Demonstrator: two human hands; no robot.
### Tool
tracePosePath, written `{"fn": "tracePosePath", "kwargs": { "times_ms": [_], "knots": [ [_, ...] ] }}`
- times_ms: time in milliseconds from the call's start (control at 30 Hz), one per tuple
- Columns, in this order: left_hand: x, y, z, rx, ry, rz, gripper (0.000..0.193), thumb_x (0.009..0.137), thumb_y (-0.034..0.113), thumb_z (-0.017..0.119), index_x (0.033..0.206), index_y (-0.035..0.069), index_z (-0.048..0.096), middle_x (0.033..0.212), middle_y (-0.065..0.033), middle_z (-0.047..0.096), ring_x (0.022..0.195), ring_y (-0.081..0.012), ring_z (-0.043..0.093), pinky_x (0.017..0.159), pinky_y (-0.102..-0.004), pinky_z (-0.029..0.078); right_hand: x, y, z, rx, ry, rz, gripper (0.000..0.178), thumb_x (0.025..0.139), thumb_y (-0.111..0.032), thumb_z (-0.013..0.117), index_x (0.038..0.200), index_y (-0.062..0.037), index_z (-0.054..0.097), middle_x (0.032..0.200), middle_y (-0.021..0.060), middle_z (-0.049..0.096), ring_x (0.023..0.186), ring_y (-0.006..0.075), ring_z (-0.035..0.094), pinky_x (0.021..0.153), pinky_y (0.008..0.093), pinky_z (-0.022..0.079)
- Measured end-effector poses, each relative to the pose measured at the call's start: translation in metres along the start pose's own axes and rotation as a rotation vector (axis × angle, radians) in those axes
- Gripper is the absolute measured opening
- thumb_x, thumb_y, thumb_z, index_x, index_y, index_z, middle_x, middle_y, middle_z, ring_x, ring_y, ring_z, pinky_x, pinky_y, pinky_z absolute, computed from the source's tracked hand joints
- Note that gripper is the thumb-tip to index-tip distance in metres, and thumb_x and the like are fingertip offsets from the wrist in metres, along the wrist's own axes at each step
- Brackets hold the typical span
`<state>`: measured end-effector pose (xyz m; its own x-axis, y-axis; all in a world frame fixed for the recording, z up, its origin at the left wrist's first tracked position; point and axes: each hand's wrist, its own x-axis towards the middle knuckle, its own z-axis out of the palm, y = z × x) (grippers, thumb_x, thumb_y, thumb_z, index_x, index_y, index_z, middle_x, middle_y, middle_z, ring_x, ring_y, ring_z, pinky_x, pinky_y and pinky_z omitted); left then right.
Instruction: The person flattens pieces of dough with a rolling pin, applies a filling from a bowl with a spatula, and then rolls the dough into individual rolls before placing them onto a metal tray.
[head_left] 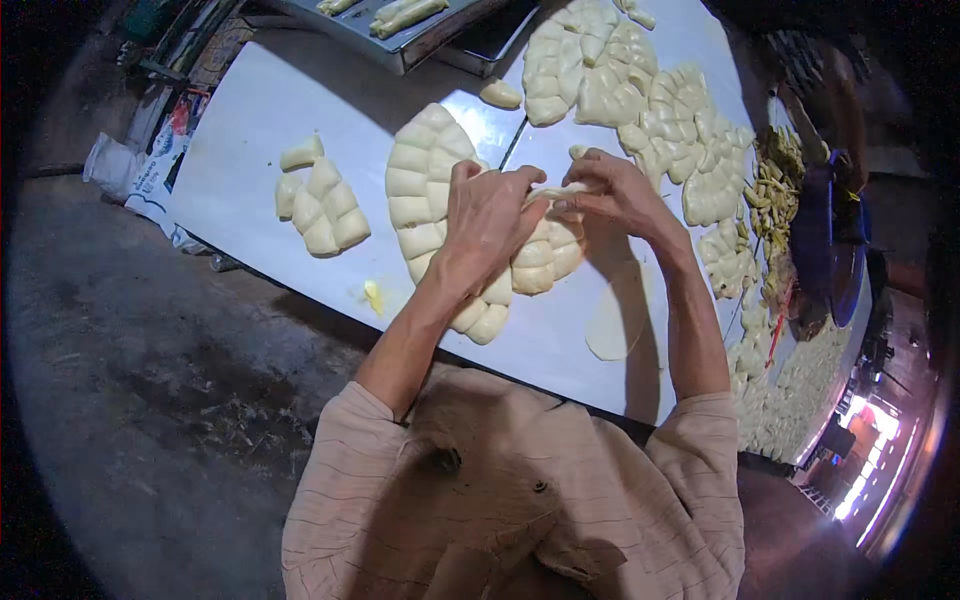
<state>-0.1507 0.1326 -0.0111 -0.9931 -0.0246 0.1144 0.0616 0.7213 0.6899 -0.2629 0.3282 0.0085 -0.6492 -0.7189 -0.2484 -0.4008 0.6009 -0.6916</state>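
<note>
My left hand [487, 212] and my right hand [622, 190] meet over the middle of the white table. Their fingers are closed on a small pale dough piece [560, 190], stretched between the fingertips and partly hidden by them. Beneath and beside my left hand lies a large slab of dough scored into plump pieces [415, 185]. A slightly yellower cluster of dough pieces [545, 262] sits under my wrists. To the left is a smaller group of dough pieces [325, 215]. One thin, flattened dough sheet [618, 315] lies near my right forearm, partly in shadow.
Metal trays [400, 50] with dough rolls stand at the back. More dough slabs [680, 105] spread over the far right. Beyond them are a heap of yellowish strips [770, 190], a blue tub [845, 270] and another person's arm [840, 110]. A yellow scrap [373, 295] lies near the front edge.
</note>
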Motion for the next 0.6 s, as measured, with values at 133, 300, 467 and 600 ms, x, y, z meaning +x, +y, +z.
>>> {"fn": "tracePosePath", "kwargs": {
  "times_ms": [133, 300, 467, 600],
  "knots": [
    [0.005, -0.002, 0.003, 0.025, -0.03, 0.031, 0.021, 0.092, 0.025, 0.068, 0.103, 0.01, 0.077, 0.085, -0.0118, 0.074, 0.082, -0.0284, 0.069, 0.096, -0.0475, 0.037, 0.004, -0.009, 0.001, -0.02, 0.012, 0.015, 0.036, 0.081, -0.029, 0.075, 0.101, 0.0004, 0.069, 0.089, 0.0124, 0.068, 0.084, 0.0283, 0.066, 0.077, 0.0381, 0.051],
    [0.0, -0.004, -0.004, 0.085, 0.003, 0.009, 0.016, 0.092, 0.024, 0.068, 0.094, 0.012, 0.079, 0.082, -0.0088, 0.074, 0.084, -0.026, 0.069, 0.099, -0.0498, 0.037, 0.002, 0.026, -0.003, 0.336, 0.11, -0.025, 0.028, 0.081, -0.023, 0.072, 0.097, -0.0011, 0.065, 0.083, 0.0011, 0.061, 0.082, 0.0119, 0.057, 0.074, 0.0295, 0.049],
    [-0.005, -0.009, -0.002, 0.147, 0.082, -0.024, 0.015, 0.092, 0.022, 0.068, 0.091, 0.011, 0.078, 0.083, -0.0097, 0.074, 0.085, -0.0267, 0.069, 0.101, -0.0511, 0.037, -0.007, 0.041, -0.02, 0.416, 0.068, 0.271, 0.031, 0.084, -0.023, 0.069, 0.109, -0.0053, 0.067, 0.097, 0.0054, 0.067, 0.092, 0.0123, 0.06, 0.082, 0.0297, 0.05],
    [-0.006, -0.009, -0.008, 0.068, 0.038, -0.033, 0.017, 0.091, 0.018, 0.065, 0.099, 0.008, 0.076, 0.088, -0.0115, 0.074, 0.09, -0.0281, 0.069, 0.103, -0.0527, 0.035, -0.019, 0.019, -0.014, 0.436, 0.125, 0.159, 0.044, 0.083, -0.034, 0.074, 0.117, -0.0059, 0.068, 0.097, 0.0077, 0.07, 0.092, 0.0196, 0.064, 0.084, 0.0339, 0.051]
  ]
}}
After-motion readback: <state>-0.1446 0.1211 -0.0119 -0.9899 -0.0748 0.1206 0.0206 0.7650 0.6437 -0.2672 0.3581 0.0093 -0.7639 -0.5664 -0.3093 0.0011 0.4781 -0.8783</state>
